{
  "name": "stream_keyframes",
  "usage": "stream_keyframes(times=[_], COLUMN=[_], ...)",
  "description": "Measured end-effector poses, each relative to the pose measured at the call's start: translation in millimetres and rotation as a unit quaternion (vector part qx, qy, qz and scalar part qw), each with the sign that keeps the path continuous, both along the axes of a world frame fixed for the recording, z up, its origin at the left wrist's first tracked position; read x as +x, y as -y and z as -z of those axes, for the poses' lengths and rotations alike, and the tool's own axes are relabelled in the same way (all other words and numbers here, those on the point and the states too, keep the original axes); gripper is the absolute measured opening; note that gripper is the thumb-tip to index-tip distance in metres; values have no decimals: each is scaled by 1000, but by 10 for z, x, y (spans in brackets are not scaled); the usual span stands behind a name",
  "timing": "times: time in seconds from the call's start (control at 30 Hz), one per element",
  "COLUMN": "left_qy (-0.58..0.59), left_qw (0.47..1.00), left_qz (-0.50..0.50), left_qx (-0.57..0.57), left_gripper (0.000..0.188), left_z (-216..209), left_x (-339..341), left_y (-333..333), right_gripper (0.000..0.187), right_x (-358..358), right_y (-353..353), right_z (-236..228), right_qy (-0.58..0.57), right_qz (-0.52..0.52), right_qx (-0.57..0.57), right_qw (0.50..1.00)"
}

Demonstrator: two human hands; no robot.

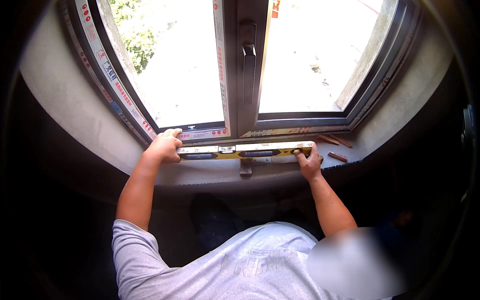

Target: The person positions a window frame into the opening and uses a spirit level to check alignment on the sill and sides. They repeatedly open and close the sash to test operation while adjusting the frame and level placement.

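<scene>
A yellow spirit level (282,153) lies lengthwise along the bottom of the dark window frame (242,100). My left hand (167,146) is closed on its left end, the fingertips reaching up against the lower frame. At the opposite end my right hand (310,162) grips the level, its thumb by the end opening. Just in front of the level a hammer (246,168) rests on the sill, its head toward me. The handle runs right beneath the level toward my right hand, partly hidden.
Several short reddish-brown strips (337,156) lie on the sill (200,172) right of my right hand. A black handle (249,70) stands out from the window's centre post. Printed protective film (117,87) covers parts of the frame. Pale walls (65,95) curve in at both sides.
</scene>
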State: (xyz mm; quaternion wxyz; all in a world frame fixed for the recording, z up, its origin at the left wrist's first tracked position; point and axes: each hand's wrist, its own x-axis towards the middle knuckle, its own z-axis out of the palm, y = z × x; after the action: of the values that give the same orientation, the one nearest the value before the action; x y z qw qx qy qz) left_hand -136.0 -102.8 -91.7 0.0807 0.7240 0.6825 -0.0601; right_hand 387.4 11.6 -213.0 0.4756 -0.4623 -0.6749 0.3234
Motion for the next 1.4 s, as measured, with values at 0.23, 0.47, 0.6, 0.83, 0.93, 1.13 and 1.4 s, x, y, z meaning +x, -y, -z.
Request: stream_keyframes(times=[0.23,0.47,0.6,0.83,0.93,1.13,1.4], left_qy=[124,163,187,216,194,194,194], left_qw=[990,985,981,974,980,979,980], left_qz=[-14,-17,-42,-61,-55,-64,-42], left_qx=[67,51,29,5,3,9,21], left_gripper=[25,25,34,33,34,32,28], left_z=[371,354,320,240,225,208,111], left_x=[-319,-372,-385,-360,-356,-295,-297], left_y=[106,36,2,-21,-41,-56,84], right_gripper=[74,47,46,50,45,35,15], right_x=[206,432,194,-466,-695,-1196,-1176], right_y=[179,231,276,576,611,814,730], right_z=[-147,-53,-76,-81,-66,-186,-1286], right_qy=[289,304,300,283,275,146,23], right_qz=[7,12,23,-28,-69,-283,-204], right_qx=[120,168,168,143,119,115,217], right_qw=[950,938,939,948,951,941,954])
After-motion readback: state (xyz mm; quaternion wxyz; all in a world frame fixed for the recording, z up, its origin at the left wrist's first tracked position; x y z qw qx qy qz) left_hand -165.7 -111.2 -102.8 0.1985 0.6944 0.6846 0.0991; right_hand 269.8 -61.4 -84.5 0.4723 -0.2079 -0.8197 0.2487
